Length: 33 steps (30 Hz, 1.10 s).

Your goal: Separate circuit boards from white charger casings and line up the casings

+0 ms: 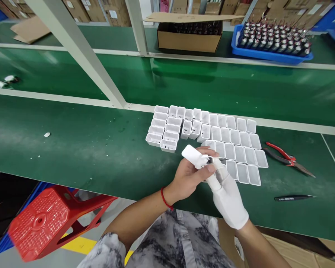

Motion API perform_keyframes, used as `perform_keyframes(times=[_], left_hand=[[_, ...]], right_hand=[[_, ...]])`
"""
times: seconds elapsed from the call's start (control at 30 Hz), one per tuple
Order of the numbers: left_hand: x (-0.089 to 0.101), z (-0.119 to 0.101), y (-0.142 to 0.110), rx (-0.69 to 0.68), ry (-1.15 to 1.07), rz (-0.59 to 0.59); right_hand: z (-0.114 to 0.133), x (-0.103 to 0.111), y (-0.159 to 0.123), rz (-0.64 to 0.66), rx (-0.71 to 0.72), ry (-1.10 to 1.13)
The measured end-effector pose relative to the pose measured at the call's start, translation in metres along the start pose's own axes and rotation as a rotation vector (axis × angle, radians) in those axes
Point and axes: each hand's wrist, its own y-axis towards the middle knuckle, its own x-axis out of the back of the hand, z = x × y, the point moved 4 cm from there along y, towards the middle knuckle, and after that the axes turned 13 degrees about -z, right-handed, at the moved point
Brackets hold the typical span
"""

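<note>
Head view, flat white round-cornered part (193, 155), left hand (188, 178) pinching it, right hand (229, 198) grip unclear

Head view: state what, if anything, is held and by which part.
A flat white piece, held near its uneven end, where the left hand and gloved right hand meet; exact contact is hidden.

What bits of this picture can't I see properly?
All in the head view:
What lies between the fingers, beside the white piece: mostly covered by the left hand and gloved right hand.
Some white boxes: partly hidden behind the hands.
Writing on the black pointed tool: too small to read.
Dark contents of the cardboard box: too small and dim.
The blue tray at far right: cut off by the right edge.
</note>
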Motion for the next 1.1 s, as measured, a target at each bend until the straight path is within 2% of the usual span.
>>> perform_keyframes(times=[0.07, 0.17, 0.27, 0.4, 0.57, 0.77, 0.87, 0.97, 1.1], left_hand=[[0.004, -0.004, -0.001, -0.015, -0.042, -0.027], [0.007, -0.008, -0.004, -0.090, -0.095, -0.075], [0.007, -0.010, -0.008, -0.192, -0.105, -0.102], [0.006, -0.012, -0.011, -0.279, -0.155, -0.139], [0.007, -0.010, -0.011, -0.235, -0.131, -0.147], [0.010, -0.002, -0.008, -0.169, -0.169, -0.181], [0.012, 0.004, -0.005, -0.086, -0.202, -0.233], [0.014, 0.009, -0.002, 0.037, -0.247, -0.271], [0.013, 0.009, 0.001, 0.120, -0.271, -0.271]], right_hand=[[-0.003, 0.006, 0.001, -0.051, -0.041, 0.010], [-0.006, 0.011, 0.002, -0.062, -0.080, 0.031], [-0.007, 0.014, 0.002, -0.063, -0.080, 0.013], [-0.012, 0.019, 0.002, -0.133, -0.043, 0.037], [-0.022, 0.025, 0.004, -0.275, -0.023, 0.044], [-0.017, 0.017, 0.012, -0.269, -0.071, 0.083], [-0.016, 0.015, 0.017, -0.219, -0.162, 0.145], [-0.016, 0.015, 0.020, -0.072, -0.259, 0.226], [-0.013, 0.021, 0.019, 0.100, -0.221, 0.178]])
